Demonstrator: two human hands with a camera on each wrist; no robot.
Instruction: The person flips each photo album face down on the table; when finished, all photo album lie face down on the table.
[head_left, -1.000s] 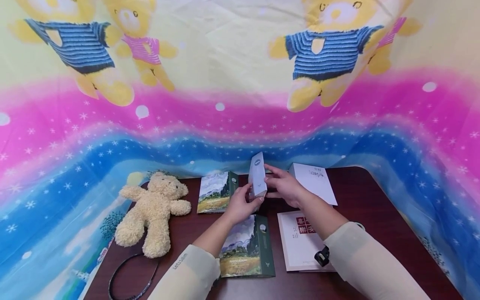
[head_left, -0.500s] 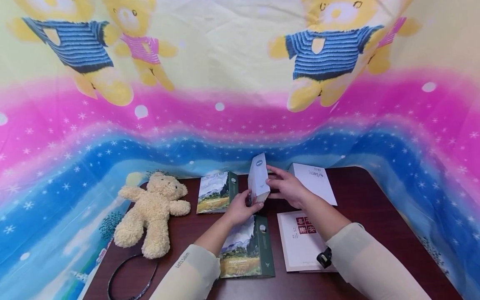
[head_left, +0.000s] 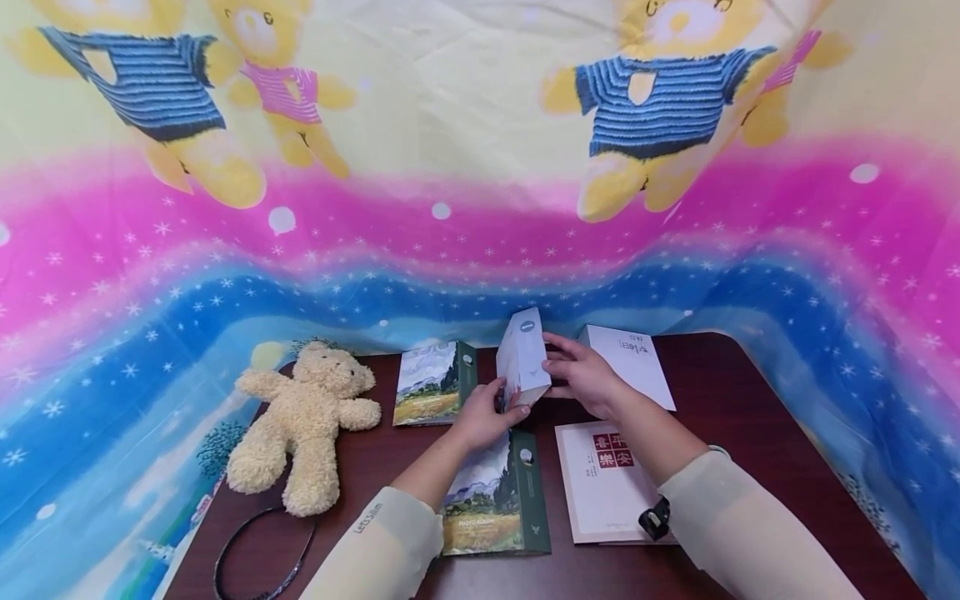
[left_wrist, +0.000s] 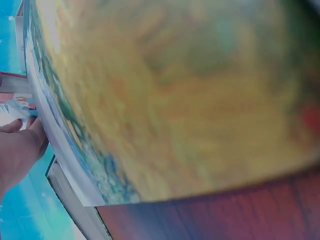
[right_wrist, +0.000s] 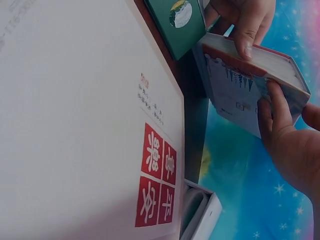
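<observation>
A thick photo album (head_left: 527, 354) with a pale blue-white spine stands upright, tilted, near the back middle of the table. My left hand (head_left: 480, 417) pinches its lower left part. In the right wrist view that hand's thumb (right_wrist: 246, 45) lies on the page edges. My right hand (head_left: 592, 379) holds the other side, with fingers across the printed cover (right_wrist: 232, 92) and the thumb near the spine. In the left wrist view, a painted album cover fills most of the picture, and a hand (left_wrist: 20, 155) shows at the left edge beside part of the held album.
Green-spined painted albums lie at back left (head_left: 427, 383) and front middle (head_left: 483, 508). A white album with red characters (head_left: 592, 492) lies front right, another white one (head_left: 633, 367) behind it. A teddy bear (head_left: 307, 425) and a dark ring-shaped band (head_left: 217, 558) lie at left.
The held album has turned so more of its spine faces me, and it has shifted slightly right. My right hand has moved a little right with it; the left hand keeps its hold.
</observation>
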